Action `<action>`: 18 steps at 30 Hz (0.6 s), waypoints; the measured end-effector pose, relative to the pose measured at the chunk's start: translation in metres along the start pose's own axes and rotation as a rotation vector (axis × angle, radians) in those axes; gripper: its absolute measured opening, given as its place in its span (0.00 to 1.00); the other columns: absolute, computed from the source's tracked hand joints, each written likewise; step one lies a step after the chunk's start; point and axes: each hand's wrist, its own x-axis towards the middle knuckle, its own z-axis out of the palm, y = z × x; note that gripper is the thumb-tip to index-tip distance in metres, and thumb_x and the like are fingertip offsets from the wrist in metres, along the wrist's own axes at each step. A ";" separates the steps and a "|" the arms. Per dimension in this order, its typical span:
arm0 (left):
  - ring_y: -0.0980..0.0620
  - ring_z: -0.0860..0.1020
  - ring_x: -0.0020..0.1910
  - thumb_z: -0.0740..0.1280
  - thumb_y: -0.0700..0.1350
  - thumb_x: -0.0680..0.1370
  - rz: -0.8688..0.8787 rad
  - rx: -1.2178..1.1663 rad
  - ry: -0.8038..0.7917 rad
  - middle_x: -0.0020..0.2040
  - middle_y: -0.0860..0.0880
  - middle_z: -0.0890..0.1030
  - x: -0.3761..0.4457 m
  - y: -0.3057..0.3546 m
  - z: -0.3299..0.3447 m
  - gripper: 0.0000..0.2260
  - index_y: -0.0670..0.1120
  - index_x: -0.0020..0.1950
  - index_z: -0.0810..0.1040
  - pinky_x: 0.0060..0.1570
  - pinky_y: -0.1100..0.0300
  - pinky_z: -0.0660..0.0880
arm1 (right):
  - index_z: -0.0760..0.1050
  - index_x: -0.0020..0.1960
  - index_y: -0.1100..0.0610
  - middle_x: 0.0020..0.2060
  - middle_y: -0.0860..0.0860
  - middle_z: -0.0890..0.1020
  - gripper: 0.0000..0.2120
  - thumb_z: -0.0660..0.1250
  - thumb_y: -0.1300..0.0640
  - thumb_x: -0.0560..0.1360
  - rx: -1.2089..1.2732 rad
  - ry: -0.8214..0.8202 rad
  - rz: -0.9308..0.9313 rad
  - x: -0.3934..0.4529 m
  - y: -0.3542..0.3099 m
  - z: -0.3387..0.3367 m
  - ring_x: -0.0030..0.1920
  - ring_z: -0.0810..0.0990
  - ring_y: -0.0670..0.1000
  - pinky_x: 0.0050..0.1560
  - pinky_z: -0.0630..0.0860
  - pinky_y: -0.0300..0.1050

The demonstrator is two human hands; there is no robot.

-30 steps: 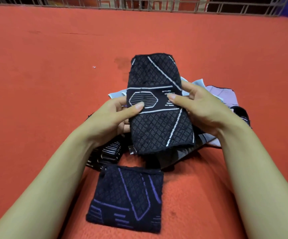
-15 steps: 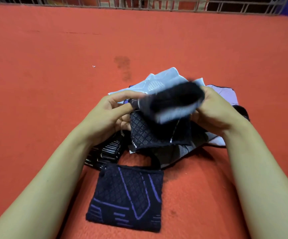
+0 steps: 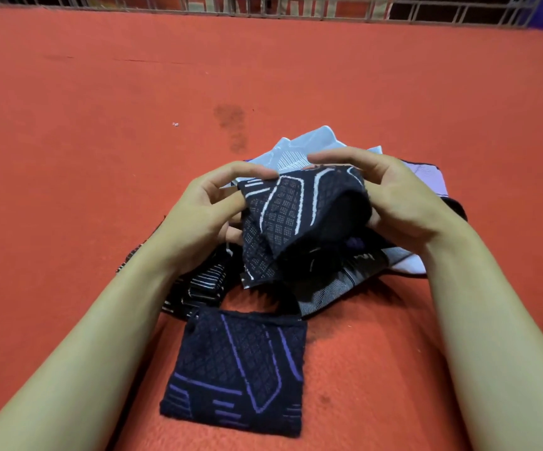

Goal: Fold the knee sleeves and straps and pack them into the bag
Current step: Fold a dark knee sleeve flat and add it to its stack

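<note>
Left hand (image 3: 205,219) pinching the left edge of a dark knee sleeve with white lines (image 3: 296,216), right hand (image 3: 393,203) curling around its doubled-over right side, sleeve being held above a pile of sleeves (image 3: 328,281) on the red floor (image 3: 100,157), a folded sleeve with purple lines (image 3: 237,372) lying flat nearer the person.

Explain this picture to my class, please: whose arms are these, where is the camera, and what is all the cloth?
There is no machine here. A person wears a camera on the head, so you look down along their own two bare arms. The left hand and the right hand together hold a dark knee sleeve with white lines, doubled over in a fold. Nearer the person, a dark sleeve with purple lines lies folded flat on the red surface. Behind the hands is a loose pile of more sleeves, pale and dark. No bag can be clearly made out.
</note>
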 end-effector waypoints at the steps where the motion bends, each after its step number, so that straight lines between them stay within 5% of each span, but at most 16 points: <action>1: 0.60 0.72 0.24 0.62 0.37 0.83 -0.019 0.000 0.002 0.31 0.55 0.77 0.000 -0.001 0.000 0.09 0.47 0.56 0.81 0.23 0.68 0.71 | 0.81 0.63 0.58 0.44 0.45 0.87 0.15 0.60 0.70 0.83 -0.010 0.018 0.010 0.000 -0.001 0.002 0.41 0.84 0.42 0.39 0.78 0.33; 4: 0.52 0.73 0.29 0.71 0.45 0.79 -0.112 -0.031 0.006 0.31 0.47 0.74 0.005 -0.004 0.001 0.03 0.47 0.47 0.83 0.31 0.60 0.73 | 0.85 0.43 0.51 0.36 0.47 0.83 0.18 0.61 0.61 0.85 -0.060 0.071 0.076 0.003 0.004 0.009 0.36 0.80 0.46 0.38 0.77 0.40; 6: 0.33 0.78 0.50 0.73 0.50 0.76 -0.211 -0.093 -0.004 0.49 0.34 0.80 0.008 -0.010 -0.005 0.12 0.43 0.55 0.83 0.55 0.37 0.75 | 0.84 0.48 0.57 0.44 0.61 0.85 0.14 0.62 0.57 0.85 -0.055 0.107 0.129 0.008 0.009 0.012 0.45 0.83 0.57 0.48 0.76 0.49; 8: 0.23 0.69 0.71 0.67 0.50 0.80 -0.279 -0.164 0.016 0.68 0.31 0.77 0.010 -0.013 -0.007 0.14 0.45 0.61 0.85 0.71 0.24 0.57 | 0.81 0.57 0.60 0.52 0.66 0.84 0.14 0.64 0.51 0.84 -0.017 0.130 0.197 0.011 0.010 0.015 0.54 0.82 0.63 0.54 0.73 0.54; 10: 0.29 0.69 0.74 0.62 0.51 0.83 -0.337 -0.187 0.050 0.68 0.36 0.79 0.011 -0.012 -0.006 0.15 0.49 0.59 0.87 0.75 0.28 0.56 | 0.80 0.49 0.55 0.38 0.54 0.84 0.17 0.63 0.43 0.84 -0.015 0.117 0.265 0.013 0.009 0.015 0.41 0.82 0.53 0.44 0.74 0.44; 13: 0.41 0.80 0.67 0.58 0.53 0.86 -0.362 -0.140 0.072 0.62 0.44 0.85 0.009 -0.008 0.001 0.18 0.46 0.61 0.84 0.73 0.36 0.69 | 0.75 0.41 0.53 0.24 0.43 0.76 0.19 0.58 0.46 0.86 -0.007 0.121 0.264 0.014 0.010 0.014 0.23 0.71 0.40 0.26 0.69 0.33; 18: 0.51 0.83 0.59 0.60 0.45 0.87 -0.130 0.091 0.117 0.60 0.49 0.85 0.009 -0.017 0.004 0.12 0.45 0.66 0.79 0.62 0.53 0.78 | 0.81 0.56 0.55 0.44 0.51 0.86 0.24 0.53 0.40 0.86 0.028 0.110 0.273 0.014 0.012 0.015 0.38 0.81 0.48 0.36 0.80 0.41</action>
